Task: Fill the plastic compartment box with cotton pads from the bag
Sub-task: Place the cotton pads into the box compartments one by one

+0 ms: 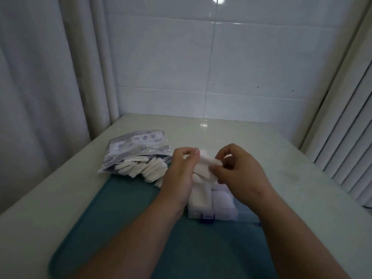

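Pinching a small stack of cotton pads [205, 168] with both hands held close together: left hand [179, 174] curled round the stack's left end, right hand [239, 170] gripping its right end with thumb and fingertips. Held directly above the clear plastic compartment box [223, 206], hiding the box's far part. Packed with white pads in the near compartments, with a blue latch [207, 217] on the near wall. Set on a teal mat [124, 208] on a pale table [281, 158]. Just left of the left hand, lying flat: the printed bag [136, 146], mouth toward the mat, with spilled pads [149, 170] fanned out, close beside the left wrist.
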